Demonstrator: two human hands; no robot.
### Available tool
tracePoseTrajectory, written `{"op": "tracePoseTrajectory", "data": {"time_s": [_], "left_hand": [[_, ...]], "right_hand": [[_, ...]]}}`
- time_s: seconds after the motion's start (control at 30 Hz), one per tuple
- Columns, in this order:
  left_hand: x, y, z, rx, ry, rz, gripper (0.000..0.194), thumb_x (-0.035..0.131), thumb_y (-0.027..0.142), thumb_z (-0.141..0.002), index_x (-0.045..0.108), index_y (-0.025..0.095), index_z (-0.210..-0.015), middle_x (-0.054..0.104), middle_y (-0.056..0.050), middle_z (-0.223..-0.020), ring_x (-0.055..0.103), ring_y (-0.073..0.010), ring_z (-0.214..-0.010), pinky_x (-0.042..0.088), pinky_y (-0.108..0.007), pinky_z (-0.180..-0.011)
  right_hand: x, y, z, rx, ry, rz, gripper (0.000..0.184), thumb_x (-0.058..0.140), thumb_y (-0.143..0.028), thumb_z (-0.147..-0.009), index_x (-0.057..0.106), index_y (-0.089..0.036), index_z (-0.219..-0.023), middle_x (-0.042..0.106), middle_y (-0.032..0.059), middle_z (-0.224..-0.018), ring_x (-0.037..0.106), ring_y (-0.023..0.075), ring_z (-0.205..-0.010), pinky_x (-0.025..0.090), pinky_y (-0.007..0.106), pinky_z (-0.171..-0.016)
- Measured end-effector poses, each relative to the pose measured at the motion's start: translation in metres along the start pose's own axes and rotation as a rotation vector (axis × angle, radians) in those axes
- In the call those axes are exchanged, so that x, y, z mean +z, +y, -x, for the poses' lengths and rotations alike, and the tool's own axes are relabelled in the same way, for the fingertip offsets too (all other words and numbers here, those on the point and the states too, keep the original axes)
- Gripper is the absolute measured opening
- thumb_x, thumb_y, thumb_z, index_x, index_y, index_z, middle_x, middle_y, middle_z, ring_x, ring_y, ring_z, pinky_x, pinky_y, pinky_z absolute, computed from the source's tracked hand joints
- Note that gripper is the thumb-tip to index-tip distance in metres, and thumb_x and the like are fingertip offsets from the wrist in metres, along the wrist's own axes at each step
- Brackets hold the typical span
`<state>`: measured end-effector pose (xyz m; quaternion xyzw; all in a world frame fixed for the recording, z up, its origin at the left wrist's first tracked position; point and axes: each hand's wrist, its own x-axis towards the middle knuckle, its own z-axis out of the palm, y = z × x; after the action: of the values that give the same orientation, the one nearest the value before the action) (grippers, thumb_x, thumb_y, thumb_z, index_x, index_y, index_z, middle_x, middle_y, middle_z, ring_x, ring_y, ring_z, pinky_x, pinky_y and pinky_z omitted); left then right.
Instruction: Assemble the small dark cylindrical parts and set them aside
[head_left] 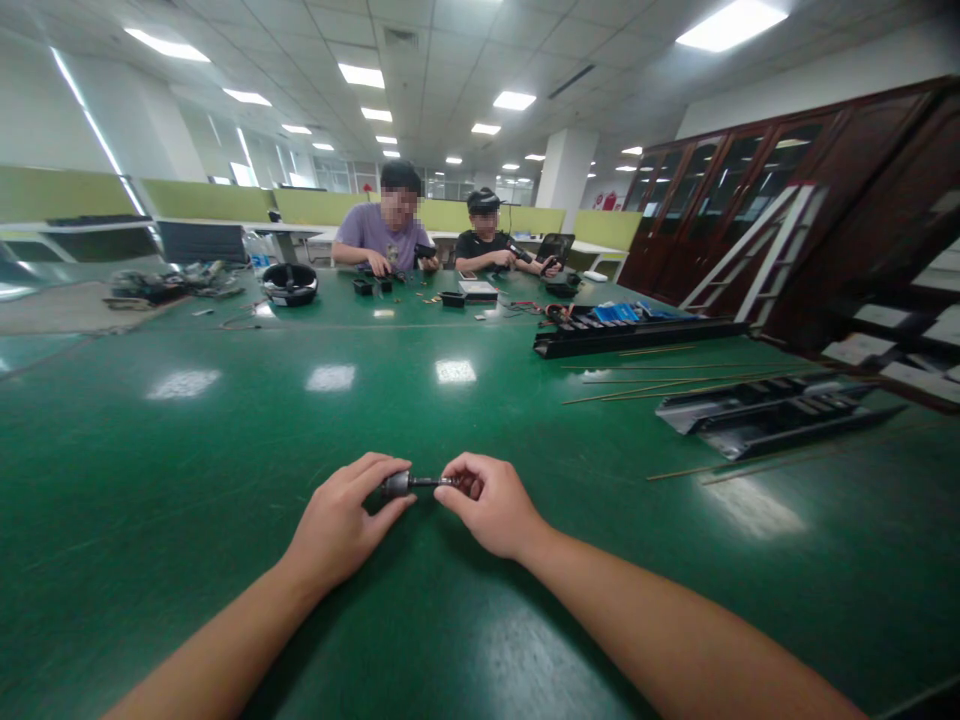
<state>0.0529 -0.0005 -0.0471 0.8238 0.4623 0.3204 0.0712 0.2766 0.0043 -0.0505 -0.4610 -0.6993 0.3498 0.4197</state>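
Observation:
A small metal part with a dark, rounded cylinder (397, 485) and a thin shaft (426, 482) lies level between my hands, low over the table. My left hand (341, 515) grips the cylinder end, thumb in front and fingers behind. At the shaft's other end, my right hand (491, 500) is closed in a pinch, with its fingertips around a small shiny piece that they mostly hide. Whether that piece is separate from the shaft, I cannot tell.
Across the green table (225, 450), two people work among small black trays (452, 299). A black headset (290, 284) stands far left. To the right lie thin rods (645, 390), black metal channels (780, 415) and a longer channel (637, 335). A stepladder (772, 255) stands behind.

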Motion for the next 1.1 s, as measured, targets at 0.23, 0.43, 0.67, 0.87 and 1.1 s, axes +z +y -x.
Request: {"op": "tracePoseTrajectory", "data": {"time_s": [0.23,0.43,0.67,0.87,1.1], "left_hand": [[-0.0007,0.0010,-0.0001,0.003,0.001,0.003,0.030,0.063,0.037,-0.090,0.060,0.027,-0.118,0.064,-0.003,-0.112,0.061,-0.0202,-0.102,0.050,-0.034,-0.091],[-0.0013,-0.0002,0.0002,0.003,0.005,0.015,0.030,0.063,0.038,-0.090,0.060,0.027,-0.117,0.064,-0.004,-0.112,0.061,-0.0209,-0.102,0.050,-0.035,-0.092],[-0.0020,-0.0030,0.0000,-0.017,0.000,0.014,0.030,0.063,0.038,-0.090,0.060,0.027,-0.117,0.064,-0.004,-0.112,0.061,-0.0213,-0.103,0.050,-0.036,-0.092],[-0.0035,-0.0018,-0.0008,-0.015,0.002,0.014,0.029,0.063,0.038,-0.089,0.061,0.027,-0.116,0.064,-0.004,-0.111,0.062,-0.0215,-0.102,0.050,-0.035,-0.091],[-0.0055,-0.0044,-0.0020,-0.035,0.027,-0.002,0.030,0.063,0.041,-0.088,0.063,0.025,-0.114,0.067,-0.005,-0.109,0.064,-0.0224,-0.101,0.051,-0.035,-0.090]], "right_hand": [[-0.0010,-0.0014,-0.0003,-0.007,0.007,-0.005,0.009,0.068,-0.024,-0.079,0.069,-0.016,-0.082,0.059,-0.0023,-0.066,0.050,0.0107,-0.058,0.039,0.022,-0.055],[-0.0019,-0.0020,-0.0005,0.007,0.013,-0.008,0.008,0.069,-0.023,-0.078,0.069,-0.017,-0.082,0.060,-0.0023,-0.066,0.050,0.0107,-0.058,0.040,0.022,-0.055],[-0.0003,0.0012,-0.0004,0.023,0.017,-0.007,0.010,0.068,-0.026,-0.079,0.068,-0.017,-0.083,0.061,-0.0016,-0.067,0.051,0.0110,-0.058,0.040,0.022,-0.055],[-0.0005,0.0019,-0.0005,0.023,0.024,-0.008,0.010,0.068,-0.026,-0.079,0.068,-0.017,-0.083,0.062,-0.0014,-0.068,0.052,0.0110,-0.059,0.040,0.022,-0.055],[-0.0005,0.0029,-0.0008,0.033,0.037,-0.032,0.011,0.069,-0.025,-0.078,0.069,-0.016,-0.083,0.062,-0.0010,-0.068,0.052,0.0110,-0.058,0.040,0.022,-0.054]]}}
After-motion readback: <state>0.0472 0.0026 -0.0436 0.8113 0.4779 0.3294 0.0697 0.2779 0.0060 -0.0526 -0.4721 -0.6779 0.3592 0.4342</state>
